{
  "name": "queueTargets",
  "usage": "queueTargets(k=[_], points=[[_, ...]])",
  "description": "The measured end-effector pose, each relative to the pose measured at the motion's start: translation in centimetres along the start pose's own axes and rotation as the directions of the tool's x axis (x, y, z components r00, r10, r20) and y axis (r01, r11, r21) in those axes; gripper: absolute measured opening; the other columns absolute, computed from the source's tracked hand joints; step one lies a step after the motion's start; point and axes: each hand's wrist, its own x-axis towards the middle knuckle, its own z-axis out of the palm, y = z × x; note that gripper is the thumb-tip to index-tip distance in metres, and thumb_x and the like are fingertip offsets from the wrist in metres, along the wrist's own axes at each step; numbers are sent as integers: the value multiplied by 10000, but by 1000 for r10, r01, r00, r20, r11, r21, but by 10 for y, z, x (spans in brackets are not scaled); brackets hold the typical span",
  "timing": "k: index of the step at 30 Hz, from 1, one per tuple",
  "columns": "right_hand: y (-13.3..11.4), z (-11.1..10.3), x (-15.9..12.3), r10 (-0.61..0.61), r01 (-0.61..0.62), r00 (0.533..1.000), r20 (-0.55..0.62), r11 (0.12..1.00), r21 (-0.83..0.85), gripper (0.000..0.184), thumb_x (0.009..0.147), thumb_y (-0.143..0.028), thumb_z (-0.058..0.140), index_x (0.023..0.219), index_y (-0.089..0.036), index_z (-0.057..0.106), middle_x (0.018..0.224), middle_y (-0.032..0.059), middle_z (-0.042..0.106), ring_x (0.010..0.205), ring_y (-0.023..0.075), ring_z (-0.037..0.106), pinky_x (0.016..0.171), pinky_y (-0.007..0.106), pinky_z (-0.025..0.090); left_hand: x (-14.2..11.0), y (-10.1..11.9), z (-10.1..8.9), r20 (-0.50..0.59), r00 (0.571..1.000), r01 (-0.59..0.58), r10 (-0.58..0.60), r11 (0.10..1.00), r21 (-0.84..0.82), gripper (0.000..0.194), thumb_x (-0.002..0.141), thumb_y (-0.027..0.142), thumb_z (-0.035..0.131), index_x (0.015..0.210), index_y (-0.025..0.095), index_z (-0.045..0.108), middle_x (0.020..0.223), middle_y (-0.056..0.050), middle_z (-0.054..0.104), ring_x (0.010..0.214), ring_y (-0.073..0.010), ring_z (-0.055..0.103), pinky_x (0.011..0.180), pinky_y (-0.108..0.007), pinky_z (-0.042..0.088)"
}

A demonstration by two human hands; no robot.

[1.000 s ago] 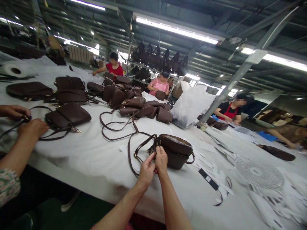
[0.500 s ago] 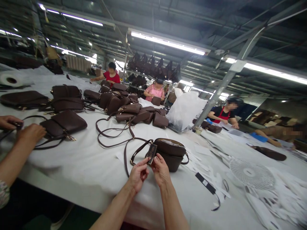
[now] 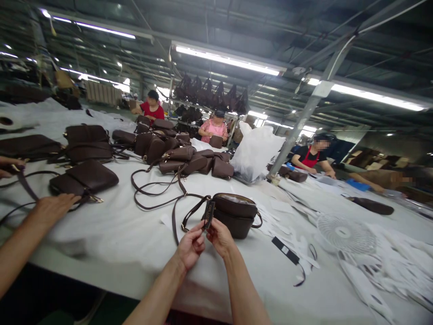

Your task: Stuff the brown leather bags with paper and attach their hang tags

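Note:
Both my hands pinch a small dark hang tag (image 3: 209, 214) with gold lettering, in front of a brown handbag. My left hand (image 3: 191, 243) grips the tag's lower left edge, its fingers curled. On the tag's right side is my right hand (image 3: 219, 235), thumb and fingers closed on it. Right behind, the brown handbag (image 3: 234, 221) stands upright on the white-covered table, its top showing a pale lining. Its thin strap (image 3: 175, 221) loops away to the left over the cloth.
Many brown bags (image 3: 179, 155) lie heaped beyond. At left, a co-worker's hand (image 3: 56, 208) touches another bag (image 3: 86, 178). On the right lie a black tag (image 3: 286, 250), paper scraps and a white fan (image 3: 347, 232). A plastic bag (image 3: 257, 151) stands by a metal post (image 3: 297, 122).
The hang tag has tilted in my fingers, its face turned more edge-on. At left, the co-worker's hand has opened out onto the bag, and a strap is drawn up. The view has shifted slightly.

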Motion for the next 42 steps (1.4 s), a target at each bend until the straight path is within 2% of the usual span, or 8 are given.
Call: queueTargets(k=[4, 9, 14, 21, 27, 31, 37, 42], points=[[-8, -3, 2, -12, 14, 1000, 25, 996, -93, 269, 529, -299, 826, 671, -150, 653, 561, -41, 557, 532, 74, 455, 476, 179, 274, -2, 1, -2, 2, 1000, -25, 25, 997, 80, 467, 755, 30, 597, 1199, 172, 620, 849, -19, 644, 364, 15, 330, 346, -141, 229], [-13, -6, 4, -90, 93, 996, 26, 983, -158, 174, 540, -239, 770, 614, -141, 646, 624, -11, 613, 621, 100, 508, 583, 200, 372, 0, -5, -1, -14, 998, -54, 57, 983, 174, 485, 727, 52, 628, 1198, 169, 634, 850, -46, 664, 436, -17, 467, 367, -134, 278], [-9, -6, 2, -143, 137, 989, -34, 982, -131, 165, 556, -289, 723, 604, -157, 636, 627, -19, 601, 627, 104, 503, 596, 207, 394, 10, -6, -7, -46, 992, -104, 116, 972, 209, 428, 694, 54, 635, 1118, 102, 677, 668, -22, 611, 437, -31, 452, 356, -141, 230], [-4, -5, -1, 13, -16, 998, -65, 999, -45, 197, 523, -248, 735, 633, -131, 621, 547, -32, 549, 510, 78, 467, 480, 196, 368, 19, 7, -4, -80, 965, -201, 249, 903, 380, 393, 600, 43, 624, 980, 65, 723, 596, -41, 629, 487, -67, 515, 375, -146, 226], [-3, -3, -4, 79, -73, 994, -81, 995, 74, 180, 539, -189, 734, 667, -122, 626, 545, -26, 571, 501, 82, 520, 487, 198, 443, 26, 15, -7, -101, 994, -21, 41, 981, 193, 360, 641, 60, 611, 991, 83, 693, 643, -26, 627, 535, -84, 562, 387, -155, 299], [-1, -9, -9, 99, -88, 993, -66, 986, 143, 123, 595, -173, 712, 674, -126, 630, 576, 1, 617, 524, 92, 552, 497, 191, 471, 28, 10, -7, -86, 995, -18, 44, 961, 275, 489, 620, 13, 671, 1094, 130, 649, 635, 10, 617, 498, -70, 543, 444, -161, 380], [1, -14, -18, 73, -61, 996, -49, 976, 211, 164, 570, -173, 732, 675, -130, 613, 562, -28, 577, 472, 59, 483, 423, 156, 419, 33, 2, 4, -74, 983, -129, 167, 922, 364, 247, 585, -32, 676, 806, 77, 699, 679, -28, 665, 475, -49, 533, 484, -167, 438], [-5, -15, -18, 11, -3, 1000, -26, 954, 301, 202, 567, -206, 738, 689, -154, 587, 628, -46, 559, 420, 15, 375, 360, 134, 302, 33, 3, 16, -51, 995, -62, 86, 931, 359, 231, 619, -35, 664, 818, 80, 688, 694, -51, 665, 538, -67, 580, 558, -175, 495]])
